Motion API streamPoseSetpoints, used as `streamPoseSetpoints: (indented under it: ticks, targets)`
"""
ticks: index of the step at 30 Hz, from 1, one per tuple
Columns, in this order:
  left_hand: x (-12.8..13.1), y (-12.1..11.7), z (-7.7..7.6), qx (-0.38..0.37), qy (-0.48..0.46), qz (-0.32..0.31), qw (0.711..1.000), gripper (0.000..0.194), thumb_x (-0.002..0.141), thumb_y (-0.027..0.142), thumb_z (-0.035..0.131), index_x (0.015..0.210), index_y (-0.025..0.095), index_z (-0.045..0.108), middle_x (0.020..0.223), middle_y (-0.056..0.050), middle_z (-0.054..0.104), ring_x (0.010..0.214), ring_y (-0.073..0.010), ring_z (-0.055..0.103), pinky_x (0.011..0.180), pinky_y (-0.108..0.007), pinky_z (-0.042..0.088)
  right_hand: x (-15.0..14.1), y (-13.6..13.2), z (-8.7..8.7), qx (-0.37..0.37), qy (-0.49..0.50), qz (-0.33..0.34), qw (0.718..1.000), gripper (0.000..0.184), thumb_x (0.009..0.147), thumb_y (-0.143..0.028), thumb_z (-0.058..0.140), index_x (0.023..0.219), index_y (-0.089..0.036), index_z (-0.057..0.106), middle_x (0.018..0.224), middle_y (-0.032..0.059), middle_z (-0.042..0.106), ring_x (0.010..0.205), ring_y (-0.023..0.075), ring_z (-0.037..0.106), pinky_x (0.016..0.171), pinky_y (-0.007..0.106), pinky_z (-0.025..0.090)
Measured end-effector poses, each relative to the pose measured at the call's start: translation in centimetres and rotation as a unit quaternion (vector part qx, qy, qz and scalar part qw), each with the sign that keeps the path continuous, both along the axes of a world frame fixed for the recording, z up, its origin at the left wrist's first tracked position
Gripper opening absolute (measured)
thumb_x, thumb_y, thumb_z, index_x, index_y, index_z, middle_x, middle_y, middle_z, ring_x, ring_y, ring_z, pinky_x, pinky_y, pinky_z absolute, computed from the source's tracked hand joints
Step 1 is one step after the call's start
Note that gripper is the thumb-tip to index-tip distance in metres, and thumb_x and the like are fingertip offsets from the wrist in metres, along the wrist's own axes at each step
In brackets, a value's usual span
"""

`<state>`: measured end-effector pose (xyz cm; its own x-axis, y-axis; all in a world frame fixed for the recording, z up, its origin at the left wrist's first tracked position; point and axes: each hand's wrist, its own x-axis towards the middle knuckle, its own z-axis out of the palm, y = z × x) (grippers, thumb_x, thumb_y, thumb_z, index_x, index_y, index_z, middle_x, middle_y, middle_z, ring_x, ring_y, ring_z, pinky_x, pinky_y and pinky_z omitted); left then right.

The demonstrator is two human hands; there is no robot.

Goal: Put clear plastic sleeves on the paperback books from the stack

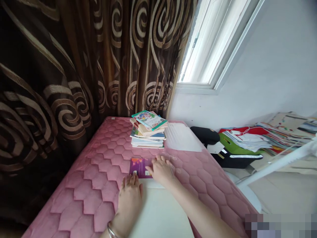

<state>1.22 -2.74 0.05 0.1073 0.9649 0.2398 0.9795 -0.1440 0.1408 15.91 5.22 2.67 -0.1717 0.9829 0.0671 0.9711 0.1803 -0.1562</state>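
A purple book (140, 168) with orange patterning along its top lies flat on the pink quilted mattress (91, 195). My right hand (162, 170) rests palm down over the book's right part, fingers spread and hiding that side. At the lower left corner of the book, the fingertips of my left hand (130, 190) press down, stretched out, with a bracelet on the wrist. Between my forearms is a pale cream, smooth surface (160, 211), its near end cut off by the frame. Whether it is a board or a sheet I cannot tell.
A stack of books (148, 132) stands farther back, a green-edged one on top. Beside it lies a whitish translucent sheet (183, 135). Patterned brown curtains (138, 59) hang at the left and back. Right of the mattress are papers (247, 140) and a white pole (279, 165).
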Motion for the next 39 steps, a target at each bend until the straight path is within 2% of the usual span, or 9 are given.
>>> streamPoseSetpoints:
  ticks: [4, 8, 15, 20, 24, 28, 34, 37, 39]
  targets:
    - [0.2, -0.3, 0.0, 0.004, -0.020, 0.004, 1.000, 0.038, 0.088, 0.018, 0.041, 0.120, 0.012, 0.060, 0.122, -0.012, 0.063, 0.115, -0.0258, 0.055, 0.101, -0.045, 0.040, -4.1, 1.2, -0.1, -0.067, 0.086, 0.047, 0.993, 0.054, 0.073, -0.067, 0.055, 0.094, -0.019, 0.064, 0.111, 0.0133, 0.060, 0.107, 0.0292, 0.051, 0.085, 0.038, 0.038]
    - [0.2, -0.4, 0.1, 0.004, -0.025, 0.006, 1.000, 0.038, 0.087, 0.018, 0.043, 0.120, 0.011, 0.060, 0.123, -0.014, 0.062, 0.114, -0.0261, 0.055, 0.099, -0.043, 0.043, -5.9, 2.9, -0.8, -0.084, 0.076, 0.038, 0.993, 0.052, 0.061, -0.066, 0.068, 0.084, -0.020, 0.065, 0.105, 0.0109, 0.064, 0.098, 0.0264, 0.057, 0.078, 0.032, 0.041]
    - [0.4, -0.6, -0.3, -0.011, 0.004, 0.013, 1.000, 0.039, 0.086, 0.016, 0.046, 0.122, 0.011, 0.058, 0.121, -0.015, 0.061, 0.106, -0.0259, 0.060, 0.084, -0.037, 0.053, -6.8, 5.7, -1.1, -0.056, 0.020, 0.023, 0.998, 0.057, 0.069, -0.073, 0.054, 0.079, -0.019, 0.072, 0.087, 0.0123, 0.072, 0.084, 0.0250, 0.065, 0.068, 0.029, 0.042]
    - [0.5, -0.7, -0.9, 0.007, 0.031, 0.000, 1.000, 0.037, 0.085, 0.014, 0.047, 0.119, 0.010, 0.061, 0.118, -0.015, 0.064, 0.107, -0.0275, 0.059, 0.093, -0.043, 0.049, -7.6, 7.0, -1.6, -0.039, -0.004, -0.009, 0.999, 0.056, 0.072, -0.070, 0.055, 0.081, -0.018, 0.074, 0.085, 0.0150, 0.073, 0.085, 0.0281, 0.067, 0.067, 0.031, 0.042]
    - [0.4, -0.7, -1.0, 0.006, 0.033, -0.005, 0.999, 0.034, 0.086, 0.014, 0.046, 0.115, 0.008, 0.062, 0.116, -0.018, 0.064, 0.105, -0.0277, 0.061, 0.087, -0.041, 0.052, -8.1, 6.7, -2.0, -0.012, 0.009, 0.000, 1.000, 0.047, 0.084, -0.059, 0.048, 0.083, -0.019, 0.072, 0.086, 0.0136, 0.072, 0.085, 0.0258, 0.065, 0.074, 0.034, 0.039]
    - [0.4, -0.8, -0.6, 0.010, 0.034, -0.005, 0.999, 0.030, 0.085, 0.015, 0.047, 0.109, 0.008, 0.064, 0.111, -0.018, 0.066, 0.098, -0.0257, 0.064, 0.082, -0.038, 0.054, -7.9, 5.2, -2.4, 0.005, 0.023, 0.029, 0.999, 0.040, 0.090, -0.051, 0.043, 0.088, -0.020, 0.068, 0.102, 0.0114, 0.067, 0.100, 0.0250, 0.057, 0.080, 0.036, 0.035]
    - [0.4, -0.8, 0.0, 0.021, 0.036, 0.005, 0.999, 0.029, 0.086, 0.012, 0.045, 0.106, 0.007, 0.065, 0.103, -0.017, 0.067, 0.092, -0.0232, 0.065, 0.078, -0.035, 0.054, -6.3, 3.0, -2.9, -0.048, 0.097, 0.112, 0.988, 0.045, 0.067, -0.064, 0.065, 0.082, -0.022, 0.061, 0.103, 0.0045, 0.061, 0.100, 0.0258, 0.050, 0.078, 0.034, 0.032]
    - [0.5, -0.7, 0.2, 0.021, 0.039, 0.009, 0.999, 0.029, 0.087, 0.013, 0.043, 0.103, 0.009, 0.067, 0.098, -0.014, 0.067, 0.087, -0.0217, 0.064, 0.076, -0.034, 0.053, -6.4, 3.2, -2.8, -0.057, 0.101, 0.094, 0.989, 0.046, 0.060, -0.063, 0.071, 0.078, -0.022, 0.062, 0.099, 0.0033, 0.062, 0.098, 0.0249, 0.050, 0.078, 0.034, 0.031]
    - [0.5, -0.8, 0.3, 0.022, 0.038, 0.011, 0.999, 0.030, 0.087, 0.014, 0.042, 0.104, 0.010, 0.066, 0.100, -0.014, 0.066, 0.086, -0.0214, 0.063, 0.075, -0.034, 0.053, -6.8, 3.9, -2.5, -0.054, 0.084, 0.074, 0.992, 0.045, 0.061, -0.064, 0.069, 0.075, -0.022, 0.063, 0.096, 0.0041, 0.065, 0.098, 0.0246, 0.051, 0.077, 0.033, 0.031]
